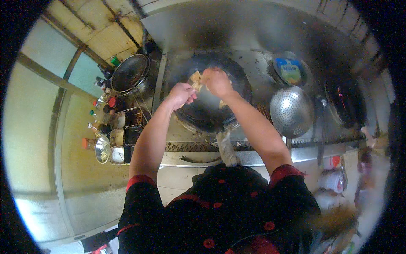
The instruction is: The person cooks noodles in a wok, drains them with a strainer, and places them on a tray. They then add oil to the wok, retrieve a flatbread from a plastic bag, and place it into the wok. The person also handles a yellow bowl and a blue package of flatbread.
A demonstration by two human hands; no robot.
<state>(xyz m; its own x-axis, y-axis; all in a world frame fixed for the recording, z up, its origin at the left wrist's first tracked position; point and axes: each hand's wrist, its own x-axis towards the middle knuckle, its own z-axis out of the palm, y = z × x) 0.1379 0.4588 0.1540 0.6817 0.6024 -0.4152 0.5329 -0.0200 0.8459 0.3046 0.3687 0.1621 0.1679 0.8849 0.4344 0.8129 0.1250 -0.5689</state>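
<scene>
A dark wok [203, 118] sits on the stove before me, with a hazy, steamy middle. Over its left side my left hand [182, 95] pinches a pale yellow-brown piece of food [196, 77], soft and torn-looking. My right hand [218, 82], slightly blurred, closes on the same food from the right, and its fingertips are partly hidden. A smaller food piece [223, 103] shows beside my right wrist, inside the wok. The wok's handle [226, 148] points towards me and is wrapped in light cloth.
To the right lie a perforated metal strainer [291, 111] and a round vessel holding a blue and green packet [288, 70] that bears writing. A black pan [130, 74] stands at the back left. Seasoning tubs [117, 137], several bottles and a metal bowl [102, 149] line the left side.
</scene>
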